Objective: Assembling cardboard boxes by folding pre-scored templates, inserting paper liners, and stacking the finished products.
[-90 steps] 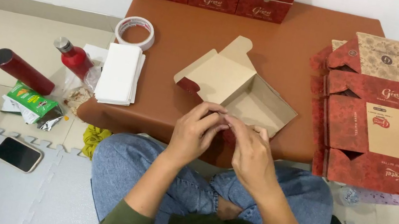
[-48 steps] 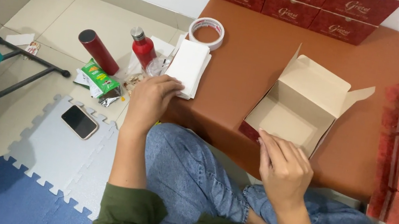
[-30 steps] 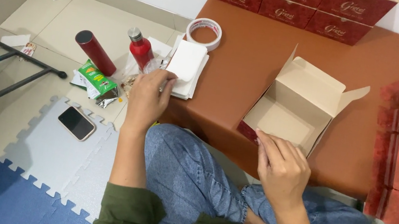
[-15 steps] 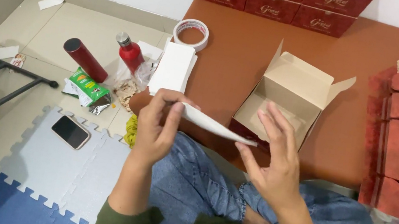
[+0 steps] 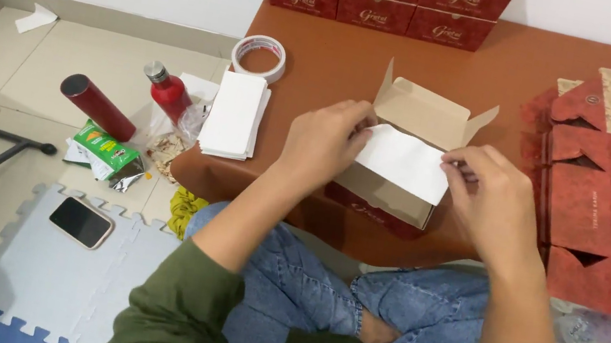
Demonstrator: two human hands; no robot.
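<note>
Head view: white sheet (image 5: 405, 162), now over open box (image 5: 422, 117), pinched between both hands.

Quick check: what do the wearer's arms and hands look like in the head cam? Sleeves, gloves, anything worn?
Both hands are bare: no gloves, and no rings or watch visible on the left hand or the right hand. Dark olive-green long sleeves are pushed up towards the elbows, leaving the forearms uncovered. The same green fabric shows on the right arm at the bottom edge. No markings or logos are visible on the sleeves.

We see bright, even indoor light, soft shadows under the table (image 5: 340, 69) edge, sharp focus throughout, mild wide-angle stretch at the borders.
</note>
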